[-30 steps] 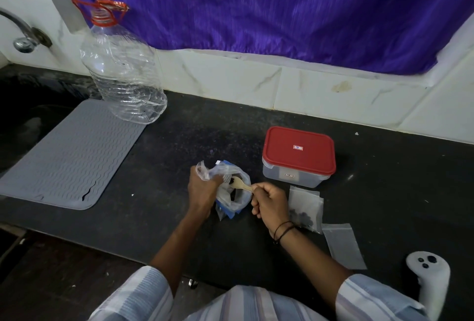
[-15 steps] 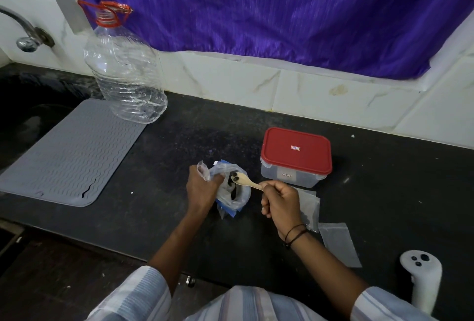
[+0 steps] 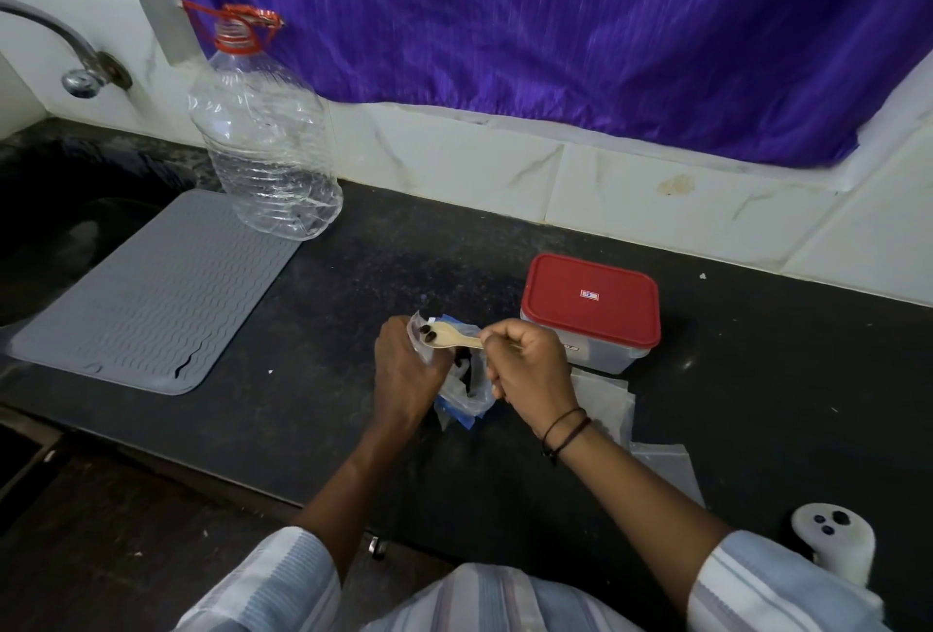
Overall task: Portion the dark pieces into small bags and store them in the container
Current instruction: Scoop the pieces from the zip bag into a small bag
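Head view: left hand (image 3: 404, 374) fingers pinched on the crumpled source bag (image 3: 467, 386), just left of the red-lidded container (image 3: 590, 308). Right hand (image 3: 530, 364) clenched on a wooden spoon (image 3: 449, 336) carrying two dark pieces (image 3: 428, 332). Pieces light, likely to roll; keep bowl level. Film limp, slippery; hold at rim. Two flat small bags (image 3: 603, 402) below container.

I see a clear bottle (image 3: 265, 147) standing at upper left, its base on the corner of a grey mat (image 3: 151, 293). A tap (image 3: 75, 71) juts from the left edge, a purple curtain (image 3: 555, 25) hangs across the top, and a white controller (image 3: 833, 543) sits lower right.
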Demonstrator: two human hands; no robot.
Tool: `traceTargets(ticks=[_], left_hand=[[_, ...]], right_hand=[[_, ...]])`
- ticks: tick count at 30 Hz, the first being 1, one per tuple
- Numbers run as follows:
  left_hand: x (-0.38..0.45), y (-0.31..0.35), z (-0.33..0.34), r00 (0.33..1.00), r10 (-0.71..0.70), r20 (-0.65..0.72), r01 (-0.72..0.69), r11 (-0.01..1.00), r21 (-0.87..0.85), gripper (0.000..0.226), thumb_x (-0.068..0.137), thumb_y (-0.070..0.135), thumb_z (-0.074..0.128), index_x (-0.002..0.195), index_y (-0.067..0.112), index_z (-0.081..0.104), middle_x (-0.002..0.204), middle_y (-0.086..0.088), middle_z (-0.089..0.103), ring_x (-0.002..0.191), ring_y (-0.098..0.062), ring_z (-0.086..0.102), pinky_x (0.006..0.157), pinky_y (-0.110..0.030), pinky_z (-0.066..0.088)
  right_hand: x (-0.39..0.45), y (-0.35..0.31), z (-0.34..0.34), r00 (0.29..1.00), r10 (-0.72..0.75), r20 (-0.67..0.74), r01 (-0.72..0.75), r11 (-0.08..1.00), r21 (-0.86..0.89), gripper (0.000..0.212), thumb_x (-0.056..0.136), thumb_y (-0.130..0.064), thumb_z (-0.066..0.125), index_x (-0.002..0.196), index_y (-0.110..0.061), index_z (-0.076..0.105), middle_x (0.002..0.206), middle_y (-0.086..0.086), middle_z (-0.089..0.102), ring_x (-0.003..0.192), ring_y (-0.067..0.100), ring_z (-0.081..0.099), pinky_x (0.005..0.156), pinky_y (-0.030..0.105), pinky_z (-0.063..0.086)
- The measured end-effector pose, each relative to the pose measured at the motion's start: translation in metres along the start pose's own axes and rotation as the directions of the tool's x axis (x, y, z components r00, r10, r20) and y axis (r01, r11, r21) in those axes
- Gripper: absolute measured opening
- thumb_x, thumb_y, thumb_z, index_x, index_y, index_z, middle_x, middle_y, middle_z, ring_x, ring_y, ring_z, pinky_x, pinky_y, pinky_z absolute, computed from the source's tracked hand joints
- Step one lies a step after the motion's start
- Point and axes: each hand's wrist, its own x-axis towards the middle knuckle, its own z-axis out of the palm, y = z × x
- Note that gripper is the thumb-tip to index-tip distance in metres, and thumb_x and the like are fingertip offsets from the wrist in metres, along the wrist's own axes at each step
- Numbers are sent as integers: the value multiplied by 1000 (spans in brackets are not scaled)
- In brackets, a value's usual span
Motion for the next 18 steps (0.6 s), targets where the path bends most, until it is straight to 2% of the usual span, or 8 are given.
traceTargets(ticks=[5, 8, 10, 12, 13, 14, 16, 18], left_hand=[[-3, 9, -2, 1000, 18, -17, -18, 999, 35, 35, 78, 23, 76, 100, 24, 49, 99, 4, 51, 99, -18, 53, 81, -38, 51], [-4, 8, -1, 999, 34, 1, -34, 997, 63, 37, 79, 27, 78, 101, 21, 49, 101, -1, 52, 99, -22, 54, 79, -35, 48], [-3, 7, 1, 999, 30, 42, -33, 998, 57, 33, 80, 39, 75, 93, 22, 49, 95, -5, 55, 91, -28, 57, 69, -31, 45], [0, 5, 3, 998, 9, 63, -9, 1000, 8, 35, 79, 51, 67, 83, 25, 44, 86, -4, 57, 83, -33, 61, 59, -25, 40], [0, 5, 3, 998, 3, 57, -3, 1000, -6, 36, 79, 54, 64, 83, 24, 44, 85, -1, 56, 82, -31, 61, 58, -22, 39], [0, 5, 3, 999, 4, 44, -4, 1000, -6, 36, 78, 54, 62, 85, 23, 45, 87, 1, 55, 82, -28, 61, 59, -20, 38], [-2, 8, 1, 1000, 23, 17, -23, 1000, -7, 34, 80, 51, 64, 89, 22, 48, 92, 2, 55, 85, -23, 60, 62, -22, 42], [-4, 9, -1, 1000, 15, -7, -15, 999, -36, 33, 80, 48, 68, 94, 25, 48, 97, 0, 56, 90, -22, 59, 67, -31, 50]], right_hand=[[4, -4, 1, 999, -40, -21, 37, 993, -115, 20, 92, -14, 57, 78, -19, 71, 53, -5, 59, 43, 9, 53, 46, 32, 48], [9, -10, 0, 965, -253, 66, 258, 880, -399, 16, 92, -18, 57, 83, -16, 71, 66, -7, 65, 56, 8, 58, 54, 32, 50], [10, -17, 4, 907, -341, 248, 419, 670, -613, 15, 92, -20, 56, 88, -14, 69, 75, 0, 67, 66, 16, 63, 56, 34, 49], [10, -24, 9, 804, -468, 366, 569, 430, -701, 10, 90, -19, 61, 86, -14, 69, 74, 2, 66, 65, 18, 65, 54, 20, 41], [8, -24, 11, 740, -552, 385, 625, 353, -696, 12, 88, -19, 60, 82, -15, 70, 70, 0, 65, 59, 16, 64, 53, 14, 37], [5, -25, 12, 679, -613, 404, 679, 317, -662, 19, 87, -22, 54, 80, -16, 71, 66, -2, 63, 54, 15, 62, 50, 14, 36], [8, -21, 9, 574, -683, 452, 767, 255, -588, 27, 87, -20, 44, 80, -14, 70, 66, 1, 61, 53, 19, 57, 45, 24, 44], [10, -21, 1, 519, -698, 493, 799, 193, -569, 17, 86, -9, 53, 78, -14, 68, 67, 2, 58, 55, 19, 51, 46, 28, 40]])
